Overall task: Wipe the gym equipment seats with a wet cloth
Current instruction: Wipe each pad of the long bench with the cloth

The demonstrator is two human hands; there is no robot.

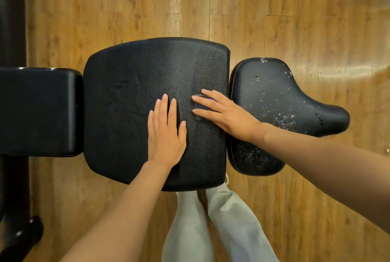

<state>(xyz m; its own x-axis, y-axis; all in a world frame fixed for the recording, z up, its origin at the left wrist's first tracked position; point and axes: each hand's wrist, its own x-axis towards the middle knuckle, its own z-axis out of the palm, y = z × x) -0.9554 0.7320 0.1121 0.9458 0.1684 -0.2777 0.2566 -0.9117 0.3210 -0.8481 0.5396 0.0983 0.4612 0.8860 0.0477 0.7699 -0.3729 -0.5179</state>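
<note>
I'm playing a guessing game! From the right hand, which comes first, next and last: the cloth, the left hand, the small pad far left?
1. Cloth: under the right hand.
2. Left hand: beside it, flat on the middle pad.
3. Small pad: far left.

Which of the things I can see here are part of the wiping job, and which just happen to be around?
Part of the job:
- middle pad, with the left hand resting flat on it
- cloth, pressed down under the right hand
- worn, speckled seat pad on the right
- black pad on the left

Just around:
- wooden floor
- black frame
- the person's trouser legs
</note>
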